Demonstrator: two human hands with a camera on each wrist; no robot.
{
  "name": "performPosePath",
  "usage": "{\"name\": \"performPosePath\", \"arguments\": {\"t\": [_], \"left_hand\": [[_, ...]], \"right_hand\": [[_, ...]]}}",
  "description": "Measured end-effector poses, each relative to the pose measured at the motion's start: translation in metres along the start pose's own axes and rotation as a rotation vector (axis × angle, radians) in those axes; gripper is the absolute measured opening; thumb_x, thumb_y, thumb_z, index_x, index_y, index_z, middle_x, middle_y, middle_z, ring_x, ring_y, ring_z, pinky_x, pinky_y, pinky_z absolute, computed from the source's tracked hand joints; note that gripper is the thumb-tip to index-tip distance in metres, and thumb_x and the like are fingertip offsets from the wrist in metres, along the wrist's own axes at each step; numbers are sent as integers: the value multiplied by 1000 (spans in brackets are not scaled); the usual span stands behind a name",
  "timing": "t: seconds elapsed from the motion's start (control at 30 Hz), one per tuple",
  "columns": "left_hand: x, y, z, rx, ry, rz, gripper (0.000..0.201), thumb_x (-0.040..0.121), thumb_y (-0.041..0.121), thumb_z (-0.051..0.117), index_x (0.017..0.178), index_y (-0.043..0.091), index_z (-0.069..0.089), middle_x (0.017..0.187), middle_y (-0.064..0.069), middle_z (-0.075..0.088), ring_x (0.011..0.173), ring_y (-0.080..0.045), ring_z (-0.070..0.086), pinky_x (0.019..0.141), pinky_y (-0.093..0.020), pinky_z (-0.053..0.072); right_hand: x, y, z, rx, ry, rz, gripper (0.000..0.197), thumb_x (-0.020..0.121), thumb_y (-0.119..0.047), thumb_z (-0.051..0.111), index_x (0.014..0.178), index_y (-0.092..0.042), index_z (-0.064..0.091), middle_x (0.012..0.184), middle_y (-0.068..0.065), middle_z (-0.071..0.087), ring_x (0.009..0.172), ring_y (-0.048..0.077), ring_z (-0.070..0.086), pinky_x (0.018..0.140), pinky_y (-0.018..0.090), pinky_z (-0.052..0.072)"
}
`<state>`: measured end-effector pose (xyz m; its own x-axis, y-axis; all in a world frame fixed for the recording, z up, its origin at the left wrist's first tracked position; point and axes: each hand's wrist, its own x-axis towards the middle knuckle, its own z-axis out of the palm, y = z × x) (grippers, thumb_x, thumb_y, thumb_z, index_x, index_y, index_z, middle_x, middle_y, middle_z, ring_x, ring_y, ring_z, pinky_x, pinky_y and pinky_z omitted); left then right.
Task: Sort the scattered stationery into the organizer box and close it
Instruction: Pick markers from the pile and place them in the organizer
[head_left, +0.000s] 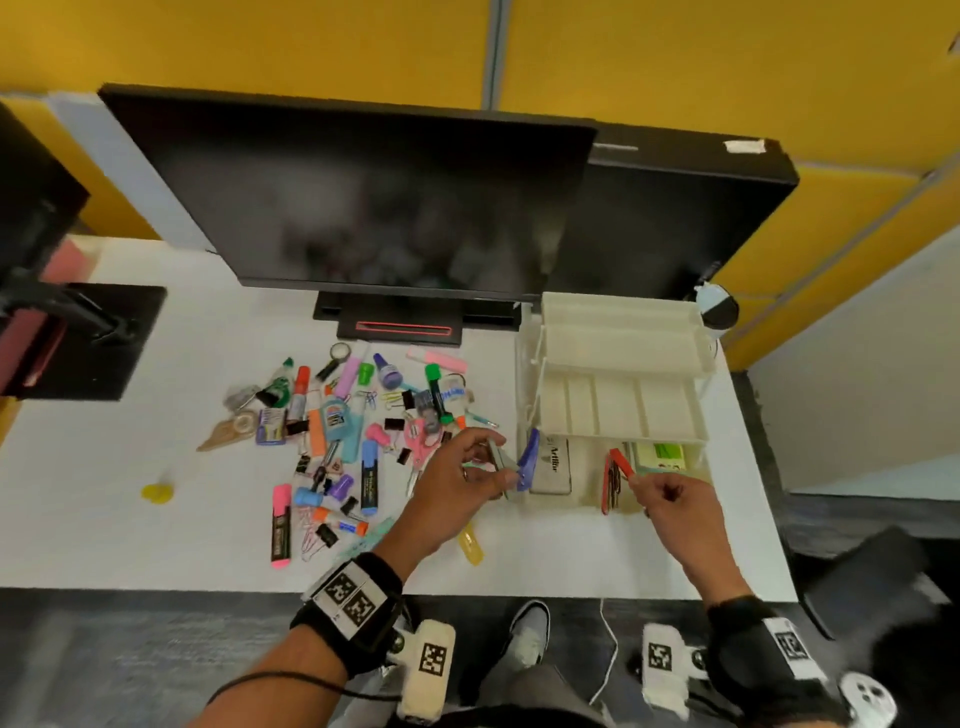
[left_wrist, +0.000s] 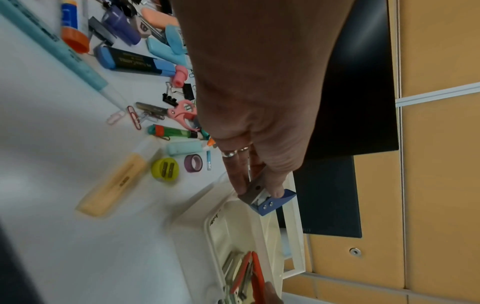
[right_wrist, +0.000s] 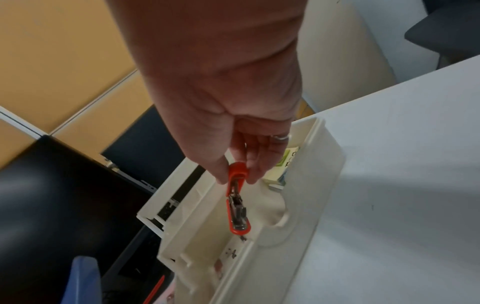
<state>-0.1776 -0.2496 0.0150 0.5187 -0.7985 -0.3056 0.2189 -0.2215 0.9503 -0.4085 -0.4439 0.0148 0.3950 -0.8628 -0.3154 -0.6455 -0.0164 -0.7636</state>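
A cream organizer box (head_left: 696, 444) stands open on the white desk, its tiers fanned out toward the monitor. My left hand (head_left: 467, 470) pinches a blue and metal stapler (head_left: 525, 462) (left_wrist: 270, 198) at the box's left wall (left_wrist: 207, 207). My right hand (head_left: 670, 493) (right_wrist: 233, 168) pinches the top end of a red stapler (head_left: 615, 480) (right_wrist: 237, 197), which hangs into the box's bottom compartment (right_wrist: 262, 205). A white eraser box (head_left: 553, 465) and green sticky notes (head_left: 665, 452) lie in the bottom tier. Scattered stationery (head_left: 343, 431) covers the desk left of the box.
A black monitor (head_left: 374, 197) stands behind the pile, its base (head_left: 400, 327) near the back items. A yellow sharpener (head_left: 157, 492) (left_wrist: 165, 169) lies apart on the left. A yellow highlighter (head_left: 471, 543) sits under my left forearm. A chair (head_left: 872, 577) is at the right.
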Motion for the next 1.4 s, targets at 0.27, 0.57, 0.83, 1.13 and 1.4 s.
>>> {"name": "performPosePath", "arguments": {"t": [0.27, 0.57, 0.83, 1.13, 1.4], "left_hand": [[-17, -6, 24, 54, 111, -19, 29, 84, 14, 84, 108, 22, 71, 94, -7, 75, 92, -30, 74, 80, -38, 62], [-36, -12, 32, 125, 181, -5, 33, 77, 14, 89, 105, 17, 74, 93, -2, 79, 90, -22, 75, 89, -40, 60], [-30, -9, 52, 102, 273, 35, 31, 77, 18, 89, 103, 15, 73, 90, -1, 79, 88, -19, 74, 82, -32, 60], [1, -13, 112, 312, 223, 257, 27, 83, 15, 84, 107, 24, 77, 107, 12, 74, 97, -7, 69, 87, -32, 59], [25, -36, 142, 783, -106, 442, 40, 89, 15, 72, 128, 22, 65, 136, 6, 63, 122, -15, 54, 104, -33, 47]], "right_hand": [[46, 14, 43, -142, 77, -26, 29, 96, -31, 70, 71, -17, 68, 65, -1, 65, 63, 21, 60, 58, 28, 38], [49, 3, 71, -179, 67, -39, 28, 90, -44, 71, 73, -23, 66, 69, -7, 68, 67, 18, 67, 59, 27, 48], [54, -5, 64, -205, -137, -75, 50, 93, -57, 66, 61, -19, 71, 55, -6, 68, 54, 13, 67, 55, 31, 56], [21, -23, 0, 330, -305, 247, 56, 102, -52, 57, 84, -3, 77, 76, 16, 77, 61, 24, 67, 55, 30, 49], [37, 10, -21, 588, -405, 447, 26, 102, -21, 62, 108, 0, 76, 74, 12, 67, 53, 14, 52, 48, 23, 41]]}}
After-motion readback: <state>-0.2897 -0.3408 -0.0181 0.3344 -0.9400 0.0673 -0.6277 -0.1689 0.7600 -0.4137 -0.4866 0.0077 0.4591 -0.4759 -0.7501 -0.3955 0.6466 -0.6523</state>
